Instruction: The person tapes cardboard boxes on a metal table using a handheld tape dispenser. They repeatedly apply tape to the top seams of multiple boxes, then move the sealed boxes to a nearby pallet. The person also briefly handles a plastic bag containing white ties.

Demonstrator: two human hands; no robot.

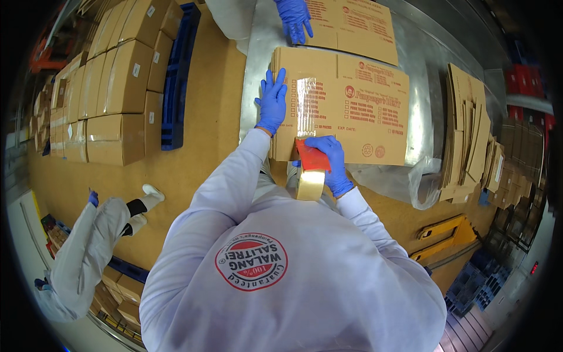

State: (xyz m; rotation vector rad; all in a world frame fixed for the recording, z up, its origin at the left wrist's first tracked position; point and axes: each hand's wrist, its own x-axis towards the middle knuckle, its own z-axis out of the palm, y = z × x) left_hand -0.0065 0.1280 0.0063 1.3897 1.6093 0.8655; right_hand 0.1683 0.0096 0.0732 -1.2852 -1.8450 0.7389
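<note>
A flat brown cardboard box (375,132) with red print lies on the metal table (253,76) in front of me. My left hand (272,101), in a blue glove, rests on its left part with fingers stretched out. Near the box's front edge, my gloved right hand (329,161) is closed around a red tape dispenser (311,155). A roll of tape (310,185) hangs from the dispenser on my side. From it a shiny strip of clear tape (306,105) runs away from me over the cardboard.
Across the table a co-worker's blue-gloved hand (294,20) touches another flat box (358,29). Folded cardboard (466,129) leans at the right beside plastic film (422,182). Stacked cartons (117,82) stand left by a blue pallet (176,88). Another person (94,246) is at lower left; a yellow pallet jack (443,234) at right.
</note>
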